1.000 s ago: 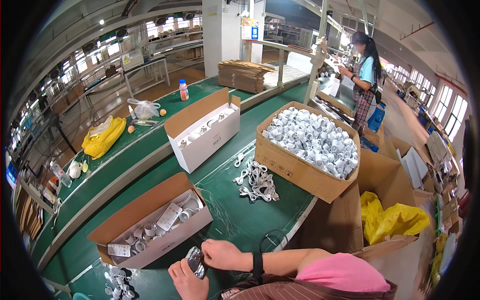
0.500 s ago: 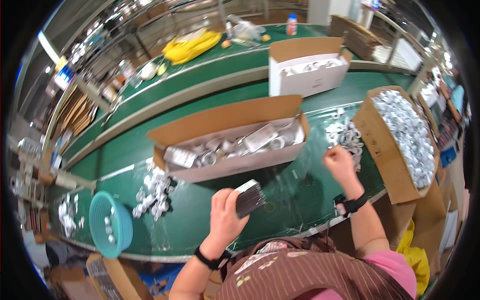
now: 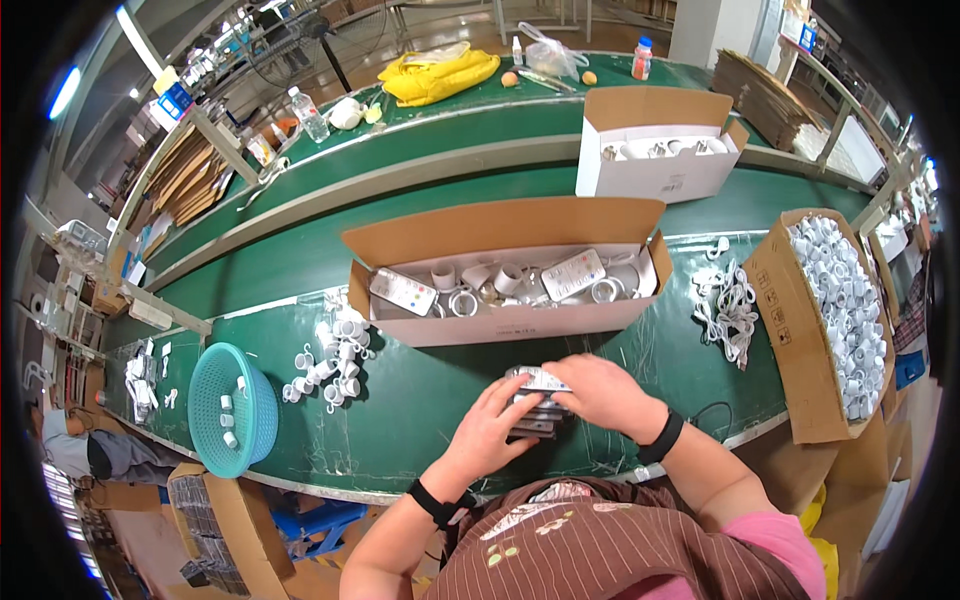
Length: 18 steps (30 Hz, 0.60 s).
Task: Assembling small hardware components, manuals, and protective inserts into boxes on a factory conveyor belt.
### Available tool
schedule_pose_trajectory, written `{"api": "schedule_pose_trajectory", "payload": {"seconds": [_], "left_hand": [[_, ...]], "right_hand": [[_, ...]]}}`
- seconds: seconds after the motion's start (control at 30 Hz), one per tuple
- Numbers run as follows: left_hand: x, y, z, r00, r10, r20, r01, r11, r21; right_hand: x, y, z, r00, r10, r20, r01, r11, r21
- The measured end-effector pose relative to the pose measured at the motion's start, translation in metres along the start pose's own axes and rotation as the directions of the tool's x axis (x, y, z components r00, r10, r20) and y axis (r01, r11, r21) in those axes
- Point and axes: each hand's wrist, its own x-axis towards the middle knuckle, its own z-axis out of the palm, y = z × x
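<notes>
In front of me, near the table's front edge, is a stack of small flat remote controls [image 3: 533, 428] with white faces and dark sides. My left hand [image 3: 482, 432] grips its left side, fingers closed around it. My right hand [image 3: 612, 398] is closed on its right end, thumb and fingers at the top white remote. Just beyond stands a long open white box [image 3: 500, 330], holding white remotes [image 3: 575, 276] lying flat and white ring-shaped fittings [image 3: 462, 303]. Some of the stack is hidden under my fingers.
Left: a pile of white fittings [image 3: 340, 355] and a turquoise basket [image 3: 262, 410]. Right: coiled white cables [image 3: 727, 312] and a carton [image 3: 800, 350] full of white fittings. Behind: a second white box [image 3: 650, 178], a rail [image 3: 440, 163] and a yellow bag [image 3: 440, 75].
My right hand has come from the white cables on the right to the stack. My left hand has moved slightly right with the stack, and both hands now hold it. The view has shifted.
</notes>
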Motion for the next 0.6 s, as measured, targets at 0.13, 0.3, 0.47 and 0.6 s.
{"api": "schedule_pose_trajectory", "payload": {"seconds": [0.13,0.3,0.47,0.6], "left_hand": [[-0.010,0.003,0.000,1.000,-0.021,-0.005,0.021,1.000,0.018],[-0.009,0.013,-0.011,0.996,-0.031,-0.088,0.035,0.998,0.044],[0.037,0.038,-0.059,0.903,0.137,-0.407,-0.099,0.989,0.114],[0.097,0.040,-0.084,0.879,0.155,-0.452,-0.083,0.981,0.174]], "right_hand": [[0.000,0.001,0.001,0.999,-0.006,-0.048,0.010,0.997,0.082],[0.000,0.001,-0.014,0.991,0.130,-0.021,-0.118,0.948,0.295],[-0.012,0.004,-0.030,0.975,0.174,-0.136,-0.121,0.937,0.327],[-0.023,-0.008,-0.059,0.931,0.330,-0.154,-0.226,0.855,0.466]]}}
